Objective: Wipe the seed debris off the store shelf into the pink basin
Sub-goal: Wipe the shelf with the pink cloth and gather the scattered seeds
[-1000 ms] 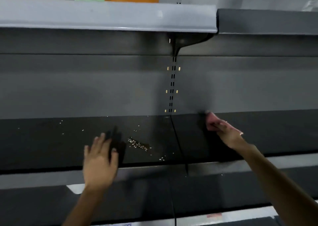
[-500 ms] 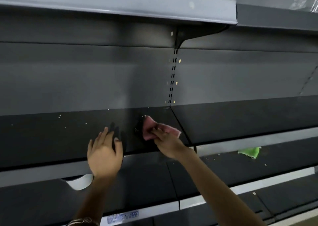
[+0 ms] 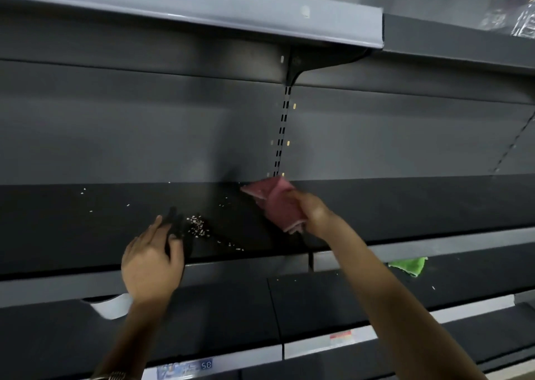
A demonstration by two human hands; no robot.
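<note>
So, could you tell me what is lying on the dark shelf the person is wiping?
On the dark shelf lie a seed pile beside the left hand and scattered seeds. The right hand presses a pink cloth there; whatever lies beneath it is hidden.

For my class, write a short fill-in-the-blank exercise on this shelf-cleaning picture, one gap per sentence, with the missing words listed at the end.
1. The right hand grips a cloth whose colour is ____.
2. The seed pile lies on the dark shelf just to the right of the ____ hand.
3. On the lower shelf at the right lies a rag whose colour is ____.

Missing words: pink; left; green
</note>
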